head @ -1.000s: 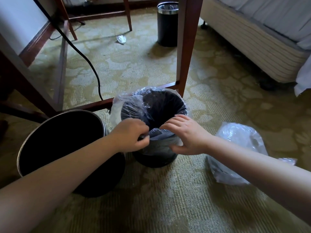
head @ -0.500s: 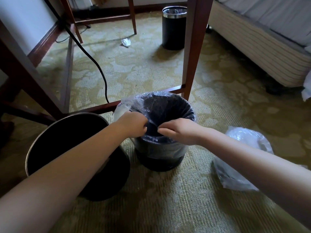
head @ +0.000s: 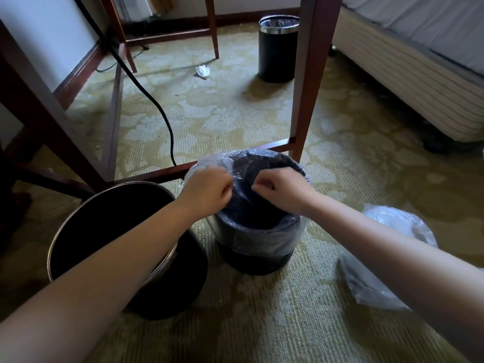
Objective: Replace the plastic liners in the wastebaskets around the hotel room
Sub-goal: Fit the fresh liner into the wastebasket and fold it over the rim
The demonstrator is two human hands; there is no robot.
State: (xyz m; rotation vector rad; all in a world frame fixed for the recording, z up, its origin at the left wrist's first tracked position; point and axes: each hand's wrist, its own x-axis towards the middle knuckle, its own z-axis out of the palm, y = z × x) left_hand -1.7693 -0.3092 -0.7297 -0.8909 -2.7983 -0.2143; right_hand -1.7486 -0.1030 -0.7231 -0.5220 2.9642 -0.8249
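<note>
A small black wastebasket (head: 255, 260) stands on the carpet in front of me with a clear plastic liner (head: 277, 242) folded over its rim. My left hand (head: 207, 191) pinches the liner at the rim's left side. My right hand (head: 284, 189) pinches the film over the middle of the opening. Left of it sits a larger black wastebasket (head: 167, 292) with a metal rim and no liner, partly hidden by my left forearm. A third black wastebasket (head: 277, 52) with a liner stands far back.
A crumpled clear plastic bag (head: 385, 260) lies on the carpet at the right. Wooden table legs (head: 309, 82) and a crossbar stand just behind the small basket. A black cable (head: 154, 100) hangs down at the left. The bed base (head: 408, 82) runs along the right. A scrap of litter (head: 203, 71) lies far back.
Both hands have risen from the near rim of the small wastebasket to over its opening, lifting the liner film. The view has tilted upward a little.
</note>
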